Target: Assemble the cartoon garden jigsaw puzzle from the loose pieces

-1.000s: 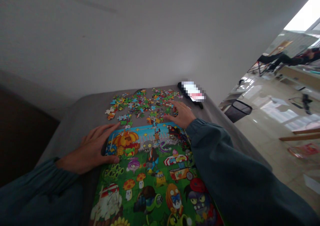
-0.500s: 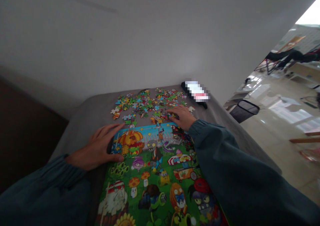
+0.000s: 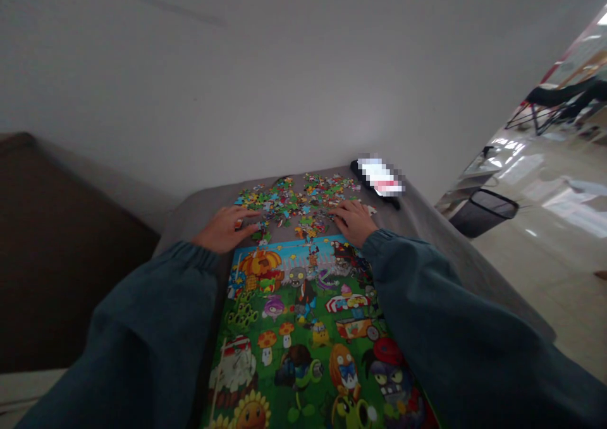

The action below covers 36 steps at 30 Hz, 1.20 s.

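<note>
A cartoon picture board [image 3: 303,328] with plants and zombies lies lengthwise in front of me on a grey cloth. Loose jigsaw pieces [image 3: 294,198] are spread beyond its far edge. My left hand [image 3: 226,228] rests at the left side of the pieces, thumb apart from the fingers, with a few pieces around the fingertips. At the right side of the pieces, just past the board's upper right corner, my right hand [image 3: 355,222] lies palm down with fingers stretched onto them. No piece shows lifted in either hand.
A phone with a lit, blurred screen [image 3: 379,177] lies on a black holder at the back right. Behind the cloth-covered surface [image 3: 431,252] rises a white wall [image 3: 284,88]. A dark bin [image 3: 484,213] stands on the floor at right; a brown panel [image 3: 71,252] is at left.
My left hand has moved forward from the board's upper left edge to the loose pieces. My right hand stays at the right of the pieces. The view has shifted slightly left.
</note>
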Available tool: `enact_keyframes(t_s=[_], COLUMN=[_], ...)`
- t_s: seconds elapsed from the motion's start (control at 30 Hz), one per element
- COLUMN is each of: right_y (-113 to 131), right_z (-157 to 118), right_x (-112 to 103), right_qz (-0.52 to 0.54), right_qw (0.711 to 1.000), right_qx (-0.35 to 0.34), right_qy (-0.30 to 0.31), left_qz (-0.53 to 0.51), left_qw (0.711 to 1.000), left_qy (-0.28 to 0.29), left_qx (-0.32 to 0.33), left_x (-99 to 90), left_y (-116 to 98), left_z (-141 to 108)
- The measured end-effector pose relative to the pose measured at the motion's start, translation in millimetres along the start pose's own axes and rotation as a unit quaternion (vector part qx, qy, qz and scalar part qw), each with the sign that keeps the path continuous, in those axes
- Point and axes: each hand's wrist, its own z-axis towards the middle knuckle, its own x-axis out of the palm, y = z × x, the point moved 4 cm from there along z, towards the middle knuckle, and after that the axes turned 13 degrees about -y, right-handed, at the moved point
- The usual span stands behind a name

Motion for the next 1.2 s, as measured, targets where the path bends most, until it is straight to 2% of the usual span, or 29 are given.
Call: enact_keyframes(t_s=[0.1,0.23,0.37,0.5,0.6,0.73,0.8,0.97,1.07,1.2], right_y=[-0.6,-1.8,-3.2,-2.8,-1.3,1.3,2.1,1.9,2.2,3.8], right_z=[0.0,0.4,0.6,0.3,0.0,-0.8,-1.4,-2.7,-2.8,-2.6], right_x=[0.4,1.5,2.1,1.5,0.1,-2.0,-2.4,-1.1,-0.8,-2.0], right_qz=[0.003,0.011,0.013,0.013,0.014,0.003,-0.002,-0.009,-0.015,-0.018], right_qw=[1.0,1.0,1.0,1.0,1.0,1.0,1.0,1.0,0.999,0.999], right_qx=[0.003,-0.004,-0.002,-0.005,-0.007,-0.011,-0.012,-0.018,-0.024,-0.025], right_qy=[0.002,0.005,0.004,0.006,0.009,0.015,0.018,0.02,0.022,0.023], left_qz=[0.0,-0.025,-0.045,-0.034,-0.017,0.037,0.049,0.051,0.063,0.07], left_qw=[0.999,0.999,0.995,0.994,0.996,0.998,0.998,0.99,0.979,0.967], left_qy=[0.033,-0.006,-0.023,-0.031,-0.033,-0.041,-0.016,0.131,0.191,0.242], left_qx=[0.006,-0.033,-0.084,-0.095,-0.077,-0.03,-0.027,-0.024,-0.033,-0.035], left_x=[16.8,30.0,26.1,17.9,18.0,24.2,30.8,44.0,39.2,29.0], left_y=[-9.6,-9.4,7.0,20.7,21.2,9.7,3.4,-14.4,-25.3,-35.1], left_z=[18.2,25.1,27.1,33.0,36.5,35.2,31.9,20.6,15.4,12.5])
